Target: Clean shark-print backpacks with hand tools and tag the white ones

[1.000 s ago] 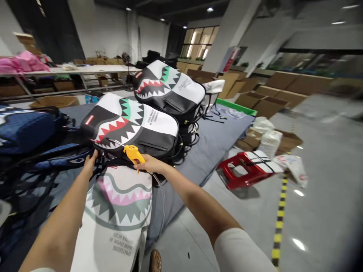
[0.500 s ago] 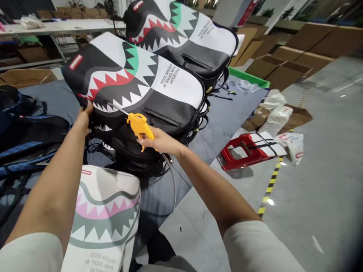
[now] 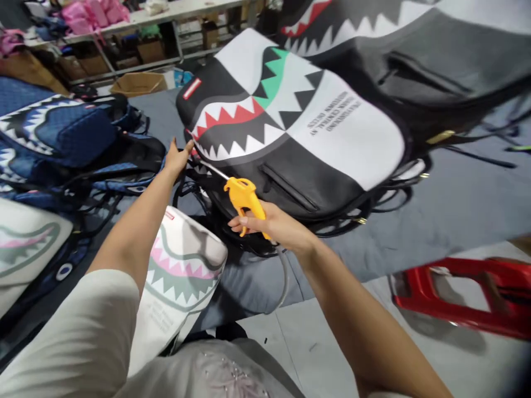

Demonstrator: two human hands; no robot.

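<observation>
My right hand (image 3: 265,221) is wrapped round a yellow air blow gun (image 3: 244,196), its thin metal nozzle pointing up and left at the lower edge of a shark-mouth backpack (image 3: 244,130). A clear hose (image 3: 285,279) hangs from the gun's base. The backpack is black, white and grey, with red and green patches, and lies atop other dark bags. At its left end, my left hand (image 3: 179,157) grips the edge; some of its fingers are hidden. Below sits a white backpack (image 3: 186,265) with a pink and grey shark mouth.
Another black-and-white backpack (image 3: 373,50) lies at the upper right. Blue backpacks (image 3: 78,132) and a second white one (image 3: 29,243) are on the left. Grey cloth (image 3: 448,221) covers the table. A red plastic stool (image 3: 456,293) lies on the floor; shelves stand behind.
My view has swung left and come closer to the backpack. The nozzle has gone from across the printed teeth to the bag's lower left edge. My left hand stays at the left end.
</observation>
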